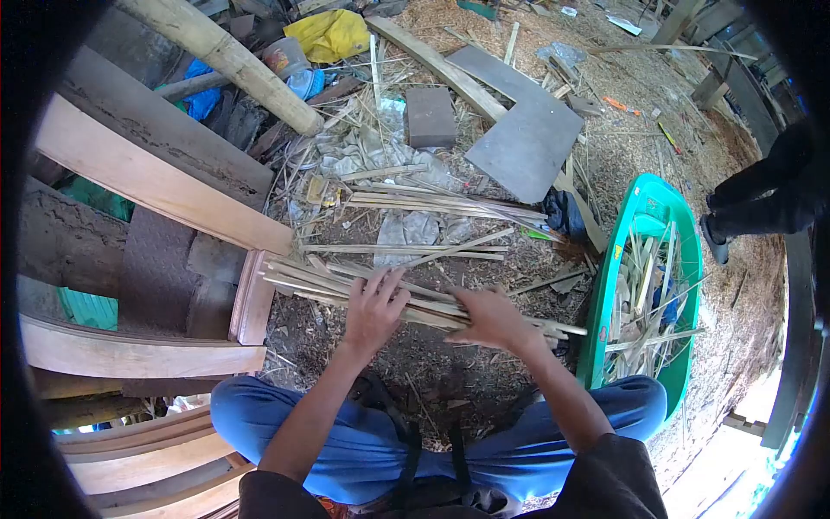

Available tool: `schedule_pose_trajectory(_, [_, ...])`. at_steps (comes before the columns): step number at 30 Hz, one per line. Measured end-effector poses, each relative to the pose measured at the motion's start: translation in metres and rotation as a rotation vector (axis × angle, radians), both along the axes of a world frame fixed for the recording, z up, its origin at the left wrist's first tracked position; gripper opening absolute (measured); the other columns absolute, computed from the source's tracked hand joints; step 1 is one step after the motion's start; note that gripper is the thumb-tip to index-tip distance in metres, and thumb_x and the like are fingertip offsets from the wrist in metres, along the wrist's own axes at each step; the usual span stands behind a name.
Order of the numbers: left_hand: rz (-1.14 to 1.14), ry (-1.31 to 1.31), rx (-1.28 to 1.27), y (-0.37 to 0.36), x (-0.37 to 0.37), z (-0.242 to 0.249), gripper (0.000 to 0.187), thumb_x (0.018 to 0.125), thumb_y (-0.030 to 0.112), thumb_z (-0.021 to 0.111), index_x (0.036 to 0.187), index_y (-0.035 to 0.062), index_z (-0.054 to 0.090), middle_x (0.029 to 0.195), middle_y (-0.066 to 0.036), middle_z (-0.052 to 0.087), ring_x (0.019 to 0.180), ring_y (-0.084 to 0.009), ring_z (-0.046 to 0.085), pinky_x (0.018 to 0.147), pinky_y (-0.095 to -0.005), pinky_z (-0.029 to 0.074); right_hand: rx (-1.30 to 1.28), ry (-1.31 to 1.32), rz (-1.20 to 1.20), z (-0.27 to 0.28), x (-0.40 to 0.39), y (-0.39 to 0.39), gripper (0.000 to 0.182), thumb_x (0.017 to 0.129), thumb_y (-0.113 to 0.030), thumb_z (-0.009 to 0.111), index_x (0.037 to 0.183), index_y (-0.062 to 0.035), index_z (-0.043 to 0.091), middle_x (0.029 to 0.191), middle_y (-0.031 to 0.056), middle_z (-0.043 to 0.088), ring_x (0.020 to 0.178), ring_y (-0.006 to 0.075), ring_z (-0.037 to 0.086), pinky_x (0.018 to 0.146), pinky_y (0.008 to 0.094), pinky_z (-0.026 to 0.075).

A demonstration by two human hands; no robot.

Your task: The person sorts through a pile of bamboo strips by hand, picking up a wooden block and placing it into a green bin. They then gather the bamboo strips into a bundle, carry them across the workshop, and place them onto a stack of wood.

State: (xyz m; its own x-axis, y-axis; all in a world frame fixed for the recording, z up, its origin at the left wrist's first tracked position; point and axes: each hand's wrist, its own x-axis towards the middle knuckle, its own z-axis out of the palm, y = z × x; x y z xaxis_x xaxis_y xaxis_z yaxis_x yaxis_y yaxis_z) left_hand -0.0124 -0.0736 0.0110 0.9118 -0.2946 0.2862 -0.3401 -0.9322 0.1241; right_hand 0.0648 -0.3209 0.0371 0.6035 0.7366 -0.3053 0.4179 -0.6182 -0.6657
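A bundle of thin wooden strips point(424, 304) lies crosswise in front of my knees, slightly off the ground. My left hand point(374, 310) is closed over its left part, fingers wrapped on top. Farther right, my right hand point(494, 320) grips the same bundle, with its thumb side toward the middle. The strips' left ends reach a wooden frame post point(251, 297); their right ends point at the green tub. Beyond the bundle, more loose strips point(432, 201) lie in a pile on the littered ground. The undersides of both hands are hidden.
The green tub point(596, 346) at right holds scrap strips and bits of blue. Wooden frames point(147, 177) and a bamboo pole point(233, 60) stand at left. A brick-like block point(430, 117), grey boards point(527, 147) and a yellow bag point(327, 36) lie ahead. Another person's legs point(765, 195) stand far right.
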Motion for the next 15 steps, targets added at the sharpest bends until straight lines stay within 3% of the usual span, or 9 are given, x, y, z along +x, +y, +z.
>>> schedule_pose_trajectory(1, [0.025,0.055,-0.010,0.002,-0.001,0.000,0.035,0.067,0.008,0.080,0.099,0.0112,0.066,0.140,-0.011,0.058,0.130,-0.0305,0.053,0.088,-0.0476,0.045,-0.066,0.009,-0.012,-0.004,0.003,-0.002,0.085,0.076,-0.033,0.087,0.148,-0.0113,0.047,0.109,0.0187,0.072,0.109,0.0423,0.065,0.098,0.0528,0.048])
schedule_pose_trajectory(2, [0.029,0.054,-0.010,0.002,0.000,-0.001,0.035,0.067,0.008,0.080,0.099,0.0112,0.066,0.140,-0.011,0.058,0.130,-0.0305,0.053,0.088,-0.0476,0.045,-0.036,0.001,-0.031,-0.011,0.003,-0.002,0.082,0.075,-0.029,0.086,0.145,-0.0094,0.049,0.113,0.0186,0.071,0.103,0.0392,0.069,0.090,0.0504,0.053])
schedule_pose_trajectory(3, [0.068,0.032,0.007,0.001,0.001,-0.002,0.045,0.060,0.008,0.084,0.100,0.0104,0.064,0.142,-0.012,0.055,0.132,-0.0321,0.051,0.093,-0.0524,0.043,-0.036,0.001,-0.027,-0.013,0.001,-0.001,0.082,0.075,-0.029,0.086,0.145,-0.0094,0.049,0.113,0.0186,0.071,0.103,0.0392,0.069,0.090,0.0504,0.053])
schedule_pose_trajectory(4, [0.107,0.010,0.023,0.001,0.003,-0.003,0.054,0.053,0.007,0.088,0.101,0.0095,0.063,0.144,-0.012,0.052,0.134,-0.0337,0.049,0.099,-0.0573,0.042,0.014,-0.126,-0.037,-0.015,-0.002,0.000,0.085,0.072,-0.030,0.087,0.145,-0.0111,0.047,0.108,0.0177,0.071,0.098,0.0388,0.070,0.084,0.0500,0.055])
schedule_pose_trajectory(5, [0.110,0.012,0.021,0.002,0.003,-0.004,0.054,0.053,0.007,0.088,0.101,0.0095,0.063,0.144,-0.012,0.052,0.134,-0.0337,0.049,0.099,-0.0573,0.042,0.064,-0.252,-0.047,-0.016,-0.005,0.001,0.089,0.070,-0.030,0.089,0.146,-0.0128,0.045,0.102,0.0168,0.071,0.093,0.0384,0.071,0.077,0.0497,0.057])
schedule_pose_trajectory(8, [0.095,0.015,0.012,0.000,0.003,-0.009,0.055,0.055,0.007,0.089,0.103,0.0099,0.062,0.149,-0.014,0.048,0.137,-0.0347,0.046,0.103,-0.0606,0.039,0.019,-0.224,-0.072,0.008,-0.005,0.006,0.089,0.069,-0.029,0.089,0.145,-0.0137,0.045,0.102,0.0162,0.071,0.090,0.0384,0.071,0.076,0.0495,0.057])
schedule_pose_trajectory(11, [0.093,0.029,-0.024,-0.001,0.002,-0.020,0.056,0.055,0.007,0.088,0.104,0.0093,0.060,0.148,-0.015,0.049,0.135,-0.0356,0.047,0.101,-0.0592,0.039,-0.052,-0.206,-0.053,0.010,-0.004,0.005,0.100,0.070,-0.026,0.087,0.156,-0.0188,0.037,0.103,0.0176,0.072,0.093,0.0399,0.071,0.080,0.0507,0.055])
schedule_pose_trajectory(15, [0.054,-0.020,-0.009,-0.005,0.003,-0.021,0.055,0.058,0.004,0.085,0.106,0.0088,0.060,0.146,-0.015,0.052,0.133,-0.0352,0.049,0.099,-0.0563,0.039,-0.138,-0.179,-0.060,0.012,-0.003,0.002,0.104,0.069,-0.029,0.088,0.158,-0.0205,0.035,0.096,0.0163,0.072,0.088,0.0393,0.071,0.077,0.0504,0.055])
